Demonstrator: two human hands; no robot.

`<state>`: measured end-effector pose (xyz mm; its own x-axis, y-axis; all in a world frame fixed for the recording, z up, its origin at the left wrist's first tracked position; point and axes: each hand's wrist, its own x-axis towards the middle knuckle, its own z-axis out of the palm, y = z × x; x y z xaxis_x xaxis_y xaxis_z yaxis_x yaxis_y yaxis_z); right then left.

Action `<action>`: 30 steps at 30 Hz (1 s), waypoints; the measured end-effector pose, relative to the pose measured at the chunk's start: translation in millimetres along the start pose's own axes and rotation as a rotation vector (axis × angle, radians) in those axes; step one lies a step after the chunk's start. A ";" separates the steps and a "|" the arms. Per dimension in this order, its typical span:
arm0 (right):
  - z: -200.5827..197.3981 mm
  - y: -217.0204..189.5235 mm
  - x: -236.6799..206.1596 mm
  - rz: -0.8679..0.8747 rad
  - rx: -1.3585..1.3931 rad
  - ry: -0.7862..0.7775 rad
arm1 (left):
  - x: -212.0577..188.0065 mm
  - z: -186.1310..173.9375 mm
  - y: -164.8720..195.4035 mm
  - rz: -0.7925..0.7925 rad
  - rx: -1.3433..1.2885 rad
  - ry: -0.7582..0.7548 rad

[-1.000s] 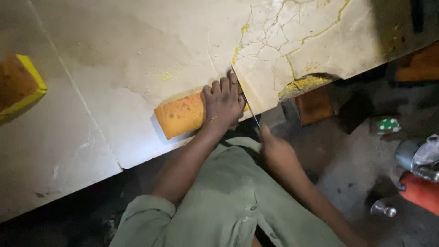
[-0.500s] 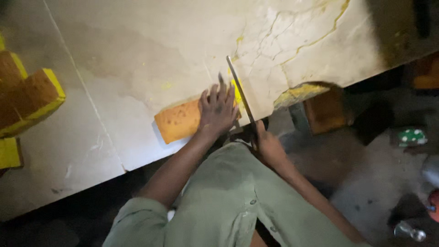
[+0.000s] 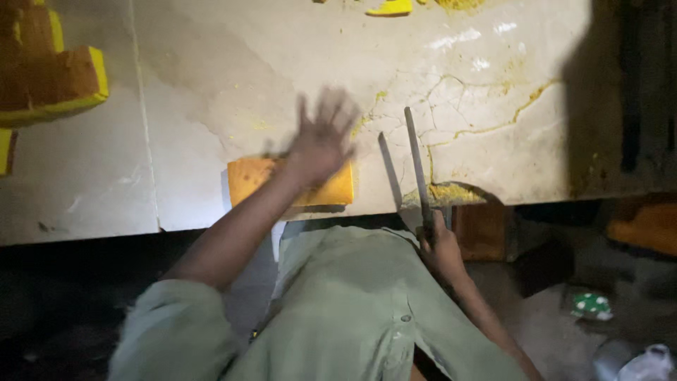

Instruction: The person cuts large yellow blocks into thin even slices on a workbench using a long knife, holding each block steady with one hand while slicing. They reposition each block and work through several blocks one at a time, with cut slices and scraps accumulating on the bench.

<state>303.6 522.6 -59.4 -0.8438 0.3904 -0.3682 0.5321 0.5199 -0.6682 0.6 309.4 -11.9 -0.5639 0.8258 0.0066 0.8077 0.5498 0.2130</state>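
Observation:
An orange-yellow rectangular block (image 3: pixel 255 179) lies near the front edge of a pale, cracked stone slab (image 3: pixel 233 85). My left hand (image 3: pixel 322 137) hovers over the block's right end, blurred, fingers spread, holding nothing. My right hand (image 3: pixel 438 243) is below the slab's edge, closed around the handle of a long thin knife (image 3: pixel 416 159). The blade points up and away over the slab, to the right of the block, and casts a shadow on the stone.
Stacked orange-yellow blocks (image 3: pixel 53 77) sit at the slab's far left, and a yellow scrap (image 3: pixel 389 8) at the top. Yellow crumbs fill the cracks and a chipped edge (image 3: pixel 451 192). Below right are an orange box (image 3: pixel 645 226) and green-white litter (image 3: pixel 591 305).
My left hand has lifted off the block and spread its fingers. The knife has come away from the block's right end and now stands to its right. The view shifted downward.

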 end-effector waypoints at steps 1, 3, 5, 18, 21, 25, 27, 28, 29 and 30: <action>-4.3 -5.8 5.0 -0.071 -0.016 0.018 | -17.8 3.4 13.1 0.161 0.013 -0.045; -9.7 -22.4 16.7 -0.220 -0.044 0.076 | -47.0 12.5 28.6 0.334 0.106 -0.274; -11.1 -42.6 31.5 -0.228 -0.029 0.106 | -61.2 19.1 19.0 0.363 0.075 -0.286; 40.0 -160.4 227.4 -0.507 -0.441 0.092 | -53.2 -4.6 -237.6 -0.588 -0.466 0.433; 21.5 -192.8 319.3 -0.579 -0.632 0.091 | -92.4 -6.1 -255.4 -0.533 -0.692 0.455; -17.8 -229.3 422.7 -0.554 -0.809 0.213 | -106.8 -4.8 -263.5 -0.529 -0.805 0.464; -29.7 -241.6 453.3 -0.583 -0.903 0.281 | -100.1 -1.6 -266.6 -0.486 -0.770 0.446; -32.1 -246.4 463.5 -0.625 -0.943 0.312 | -94.4 0.5 -266.6 -0.498 -0.802 0.431; -32.9 -249.3 465.7 -0.685 -0.882 0.355 | -87.3 3.4 -265.4 -0.503 -0.829 0.419; -29.4 -252.3 466.0 -0.660 -0.815 0.375 | -79.0 6.8 -263.5 -0.499 -0.849 0.414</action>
<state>-221.9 595.7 -43.3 -0.9768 -0.0136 0.2138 -0.0107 0.9998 0.0146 -166.5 100.2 -75.2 -0.9411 0.3369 0.0277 0.1749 0.4153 0.8927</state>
